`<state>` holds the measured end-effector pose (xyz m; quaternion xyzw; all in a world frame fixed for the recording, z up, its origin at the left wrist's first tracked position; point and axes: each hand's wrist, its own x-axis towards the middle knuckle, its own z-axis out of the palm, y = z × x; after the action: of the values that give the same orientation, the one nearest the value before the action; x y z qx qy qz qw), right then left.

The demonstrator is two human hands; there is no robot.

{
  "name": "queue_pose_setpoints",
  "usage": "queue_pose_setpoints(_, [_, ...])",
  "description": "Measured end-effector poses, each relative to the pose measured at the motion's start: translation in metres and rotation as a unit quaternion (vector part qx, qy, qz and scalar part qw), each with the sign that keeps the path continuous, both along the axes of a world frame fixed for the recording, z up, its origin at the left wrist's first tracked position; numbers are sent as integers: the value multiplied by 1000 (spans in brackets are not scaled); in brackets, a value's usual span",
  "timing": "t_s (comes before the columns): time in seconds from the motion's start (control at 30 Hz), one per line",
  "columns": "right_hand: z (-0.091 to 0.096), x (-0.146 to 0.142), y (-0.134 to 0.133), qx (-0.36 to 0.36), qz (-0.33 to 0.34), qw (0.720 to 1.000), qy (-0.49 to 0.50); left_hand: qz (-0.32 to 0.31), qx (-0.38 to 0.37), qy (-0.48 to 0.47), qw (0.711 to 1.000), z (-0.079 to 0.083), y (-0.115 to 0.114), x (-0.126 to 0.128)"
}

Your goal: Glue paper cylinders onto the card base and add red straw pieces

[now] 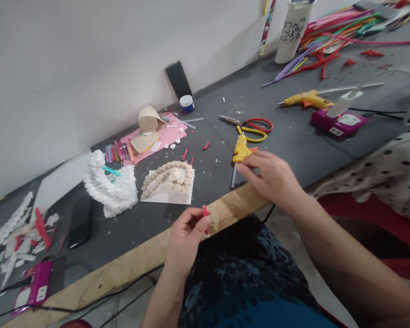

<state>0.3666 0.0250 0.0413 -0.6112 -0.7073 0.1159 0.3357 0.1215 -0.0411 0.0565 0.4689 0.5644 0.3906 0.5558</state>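
My left hand (187,234) is at the table's wooden front edge, fingers closed on a short red stick (205,218) held upright. My right hand (269,175) reaches over the edge toward a small yellow glue gun (241,149) lying on the grey table top; its fingers are curled at the gun's rear and the glue stick (233,175) poking out, touching it. A white card with rows of small beige paper rolls (171,180) lies just beyond my left hand. A white ruffled paper shape (112,187) sits to its left.
Red and yellow scissors (254,127) lie behind the gun. A second glue gun (305,99) and a magenta box (338,122) are at the right, pipe cleaners (331,32) beyond. A black phone (79,222), pink paper (150,136) and scraps lie left. A wall runs behind.
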Motion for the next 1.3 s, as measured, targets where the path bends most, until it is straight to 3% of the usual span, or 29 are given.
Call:
queue_pose_setpoints(0.1, [4, -27, -17, -86, 116, 982, 124, -10, 21, 71, 997, 5, 3, -8])
queue_pose_setpoints(0.17, [3, -44, -26, -156, 184, 944, 225, -14, 25, 79, 996, 5, 5, -12])
queue_pose_setpoints(0.3, [-5, -75, -39, -257, 254, 838, 409, -39, 22, 47, 998, 1, 7, -14])
queue_pose_setpoints(0.4, [-10, -94, -45, -322, 242, 725, 560, -42, 18, 47, 998, 1, 9, -13])
queue_pose_setpoints(0.47, [-12, -102, -44, -339, 209, 676, 620, -52, 16, 64, 996, 3, 11, -14])
queue_pose_setpoints(0.57, [-13, -101, -31, -291, 135, 691, 647, -40, 36, 107, 993, 9, 17, -26])
queue_pose_setpoints(0.63, [-13, -93, -18, -247, 86, 702, 663, 16, 77, 158, 984, 10, 25, -44])
queue_pose_setpoints(0.77, [-16, -82, 5, -254, 15, 658, 709, 133, 218, 331, 908, 5, 55, -95])
queue_pose_setpoints(0.87, [-22, -86, 12, -282, 11, 648, 708, 95, 281, 402, 867, -6, 82, -126])
queue_pose_setpoints(0.97, [-27, -98, 14, -298, 2, 654, 696, 42, 296, 430, 852, -20, 100, -143])
queue_pose_setpoints(1.1, [-26, -110, 16, -324, -4, 658, 680, -8, 257, 438, 861, -33, 107, -149])
queue_pose_setpoints(1.3, [-21, -118, 20, -343, 27, 677, 651, -40, 217, 410, 885, -40, 113, -149])
